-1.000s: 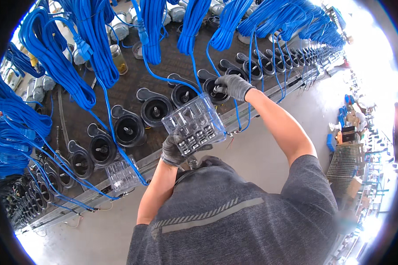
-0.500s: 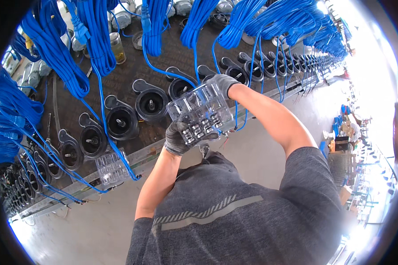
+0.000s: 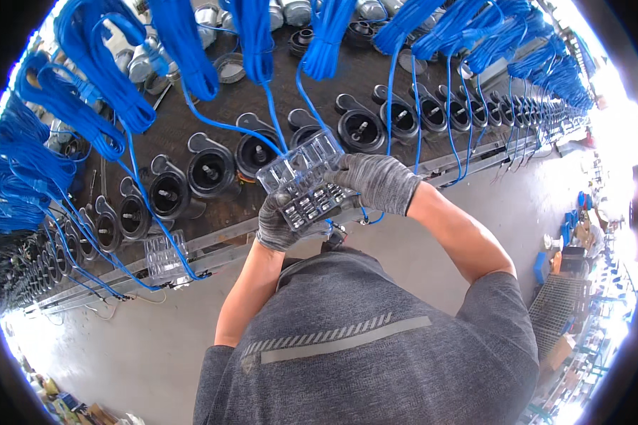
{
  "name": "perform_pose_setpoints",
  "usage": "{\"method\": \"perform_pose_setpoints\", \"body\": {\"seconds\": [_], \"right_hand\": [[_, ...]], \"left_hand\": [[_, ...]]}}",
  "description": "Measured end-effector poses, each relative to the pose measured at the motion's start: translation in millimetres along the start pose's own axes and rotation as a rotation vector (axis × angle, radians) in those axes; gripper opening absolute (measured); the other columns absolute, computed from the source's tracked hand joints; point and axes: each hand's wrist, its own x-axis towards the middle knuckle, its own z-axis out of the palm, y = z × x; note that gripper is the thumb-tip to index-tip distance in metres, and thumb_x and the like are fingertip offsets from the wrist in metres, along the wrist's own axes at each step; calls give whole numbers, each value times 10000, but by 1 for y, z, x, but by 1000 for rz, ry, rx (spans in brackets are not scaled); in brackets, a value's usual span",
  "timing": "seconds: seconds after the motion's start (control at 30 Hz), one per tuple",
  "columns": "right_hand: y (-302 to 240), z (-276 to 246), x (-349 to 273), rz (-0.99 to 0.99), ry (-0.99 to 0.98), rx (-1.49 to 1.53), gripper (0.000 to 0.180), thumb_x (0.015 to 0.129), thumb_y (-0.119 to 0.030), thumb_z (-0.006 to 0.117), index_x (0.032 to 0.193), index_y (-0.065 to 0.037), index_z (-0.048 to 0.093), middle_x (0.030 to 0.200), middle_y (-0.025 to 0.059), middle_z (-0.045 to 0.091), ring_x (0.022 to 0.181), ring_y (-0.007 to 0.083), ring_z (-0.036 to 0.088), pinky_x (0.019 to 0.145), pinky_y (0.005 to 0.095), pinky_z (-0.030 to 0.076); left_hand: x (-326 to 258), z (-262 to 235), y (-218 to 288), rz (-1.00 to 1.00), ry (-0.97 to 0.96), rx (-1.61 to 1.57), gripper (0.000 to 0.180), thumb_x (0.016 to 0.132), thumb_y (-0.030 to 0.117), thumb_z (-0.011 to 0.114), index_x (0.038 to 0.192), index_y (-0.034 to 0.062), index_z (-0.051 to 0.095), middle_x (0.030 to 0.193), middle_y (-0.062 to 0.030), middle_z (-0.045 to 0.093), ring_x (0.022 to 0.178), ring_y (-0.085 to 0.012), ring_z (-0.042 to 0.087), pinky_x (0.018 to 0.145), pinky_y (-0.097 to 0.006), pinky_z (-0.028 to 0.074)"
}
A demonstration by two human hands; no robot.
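Observation:
A clear plastic compartment tray (image 3: 298,164) is tilted in front of me, with small shiny metal parts in its nearer compartments. My left hand (image 3: 275,225), in a grey glove, is closed round the tray's near left corner. My right hand (image 3: 383,180), gloved too, reaches over the tray's right side. Its fingers are bent together at the compartments, and what they pinch is hidden. Just beyond the tray stand round black housings (image 3: 255,152), each with a metal shaft in the middle. A blue cable (image 3: 275,122) runs down behind the tray.
A long row of the same housings lines the dark bench (image 3: 216,106). Bundles of blue cable (image 3: 326,42) hang over it. Another clear tray (image 3: 165,256) sits at the bench's front rail, left of me. A wire-mesh crate (image 3: 556,308) stands on the floor at right.
My right hand has come from the tray's far right corner to over its right side. My left hand keeps its hold. The whole view has shifted along the bench.

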Motion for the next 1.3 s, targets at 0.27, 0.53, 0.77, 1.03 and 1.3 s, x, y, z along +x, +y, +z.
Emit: {"method": "perform_pose_setpoints", "body": {"seconds": [0.27, 0.53, 0.77, 1.03, 1.3], "right_hand": [[43, 5, -36, -34, 65, 428, 568, 782, -58, 808, 1329, -122, 668, 1274, 117, 665, 1130, 319, 672, 985, 397, 554], [50, 7, -42, -66, -9, 506, 556, 755, -208, 870, 1258, -73, 677, 1182, 127, 670, 1074, 336, 681, 926, 416, 559], [78, 6, -39, 6, 264, 673, 352, 897, -251, 803, 1175, -62, 698, 878, 35, 720, 745, 95, 662, 658, 299, 552], [130, 33, -7, 742, 317, 1327, 300, 1015, -330, 686, 1115, -49, 711, 866, 23, 731, 610, 98, 676, 525, 255, 526], [147, 45, 12, 730, 149, 1329, 283, 1045, -305, 626, 1062, -35, 711, 850, 49, 707, 577, 113, 659, 480, 282, 529]], "left_hand": [[27, 18, -37, 52, 55, 104, 961, 751, 252, 832, 1555, 5, 366, 1499, -290, 499, 1349, -490, 529, 1137, -681, 422], [29, 9, -47, -28, 75, 77, 952, 706, 106, 795, 1547, -29, 372, 1507, -279, 502, 1384, -460, 510, 1140, -685, 413], [21, 14, -45, 47, 49, 60, 927, 710, 75, 787, 1540, -28, 387, 1511, -262, 509, 1367, -454, 530, 1136, -698, 410], [9, 11, -35, 93, 43, 107, 1018, 716, 61, 792, 1609, 135, 310, 1590, -233, 421, 1392, -475, 494, 1109, -761, 389], [18, 1, -34, 7, 14, 151, 967, 770, 176, 835, 1600, 153, 339, 1581, -195, 445, 1371, -440, 526, 1077, -746, 431]]}}
